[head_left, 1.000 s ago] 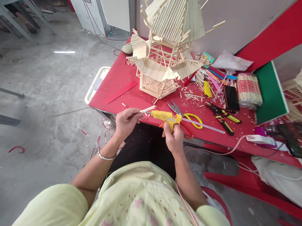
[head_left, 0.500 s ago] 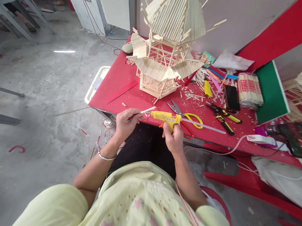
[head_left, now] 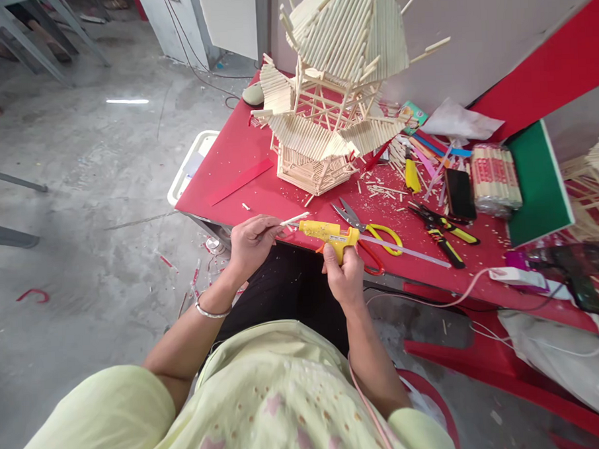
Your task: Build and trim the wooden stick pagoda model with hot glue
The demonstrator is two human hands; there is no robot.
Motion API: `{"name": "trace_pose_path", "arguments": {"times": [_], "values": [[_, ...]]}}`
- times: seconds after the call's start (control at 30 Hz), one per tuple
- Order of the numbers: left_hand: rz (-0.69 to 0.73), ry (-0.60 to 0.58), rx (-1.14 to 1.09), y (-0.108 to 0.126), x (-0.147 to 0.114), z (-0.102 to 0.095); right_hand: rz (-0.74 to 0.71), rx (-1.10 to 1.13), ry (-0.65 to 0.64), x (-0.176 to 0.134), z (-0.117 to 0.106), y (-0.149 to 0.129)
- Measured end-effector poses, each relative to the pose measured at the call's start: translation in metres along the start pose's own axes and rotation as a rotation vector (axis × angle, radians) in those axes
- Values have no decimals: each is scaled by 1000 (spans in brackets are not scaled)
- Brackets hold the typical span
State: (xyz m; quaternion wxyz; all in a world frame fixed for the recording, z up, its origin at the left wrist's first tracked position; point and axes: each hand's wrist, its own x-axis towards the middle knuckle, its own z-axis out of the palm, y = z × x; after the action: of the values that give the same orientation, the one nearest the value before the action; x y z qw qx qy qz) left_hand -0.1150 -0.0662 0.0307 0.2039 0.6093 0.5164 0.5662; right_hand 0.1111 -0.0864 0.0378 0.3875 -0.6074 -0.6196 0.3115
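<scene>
A short pale wooden stick (head_left: 295,219) is pinched in my left hand (head_left: 253,243), its free end pointing right above the table's front edge. My right hand (head_left: 345,272) grips a yellow hot glue gun (head_left: 329,232) by its handle, nozzle toward the left fingers. The nozzle tip is close to the stick; whether they touch I cannot tell. A long clear glue stick (head_left: 404,248) sticks out of the gun's back. Behind both hands stands a tiered pagoda model (head_left: 319,124) built of wooden sticks.
On the red table (head_left: 231,154) lie scissors (head_left: 369,228), pliers (head_left: 441,235), a phone (head_left: 460,194), a yellow cutter (head_left: 412,176) and a bundle of wrapped sticks (head_left: 496,176). Stick offcuts litter the middle. A pink cord (head_left: 446,304) runs to a white power strip (head_left: 517,278).
Almost nothing differs. Both hands, the stick and the glue gun stay in practically the same place.
</scene>
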Motion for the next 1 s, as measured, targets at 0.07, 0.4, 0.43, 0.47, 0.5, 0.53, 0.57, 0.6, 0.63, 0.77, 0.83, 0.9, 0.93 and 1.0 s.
{"name": "trace_pose_path", "arguments": {"times": [0.07,0.4,0.43,0.47,0.5,0.53,0.57,0.6,0.63,0.77,0.83,0.9,0.93,1.0], "values": [[-7,-2,10,0,0,0,-2,-9,4,0,0,0],[47,5,-2,-2,0,2,2,-38,3,0,0,2],[49,6,4,-2,0,2,0,-40,3,0,0,3],[48,5,10,-2,0,2,-3,-41,3,0,0,3],[47,6,17,-2,0,2,-7,-42,4,0,0,3],[46,7,22,-2,0,2,-10,-43,5,-1,0,3],[45,8,26,-2,0,2,-12,-43,7,-1,0,3],[47,10,27,-2,0,2,-14,-42,7,-1,0,3],[49,11,25,-2,0,2,-14,-41,7,-1,0,3],[32,2,15,-2,0,2,-16,-37,1,-1,0,2],[15,0,21,-2,0,2,-20,-38,2,-1,0,2],[8,2,28,-2,-1,2,-25,-42,6,-1,1,2],[9,4,31,-3,-1,2,-27,-45,7,-1,1,2],[22,6,33,-3,-1,2,-28,-50,7,-1,1,2]]}}
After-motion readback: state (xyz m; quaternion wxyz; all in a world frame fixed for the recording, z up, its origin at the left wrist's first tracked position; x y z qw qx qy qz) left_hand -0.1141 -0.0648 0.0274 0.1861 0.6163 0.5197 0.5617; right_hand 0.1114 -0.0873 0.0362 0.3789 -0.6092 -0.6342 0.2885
